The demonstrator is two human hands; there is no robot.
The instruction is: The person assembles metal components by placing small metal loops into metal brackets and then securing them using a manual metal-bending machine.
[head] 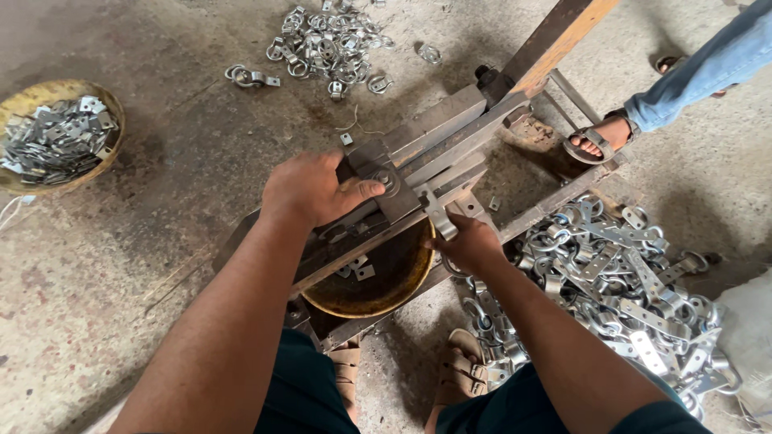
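My left hand (312, 189) rests on top of a grey metal press tool (438, 141) that lies across a low steel frame, its thumb stretched toward the bolt on the tool's block. My right hand (466, 245) grips a flat silver metal strip (439, 217) and holds it up against the tool's front edge. Below the tool sits a round yellowish pan (402, 285) with a few small cut metal pieces in it.
A large pile of silver clamps and strips (619, 273) lies at the right. A basket of small flat pieces (56, 141) stands far left. Another heap of ring clamps (330, 44) lies at the top. Another person's sandalled foot (599, 141) is upper right.
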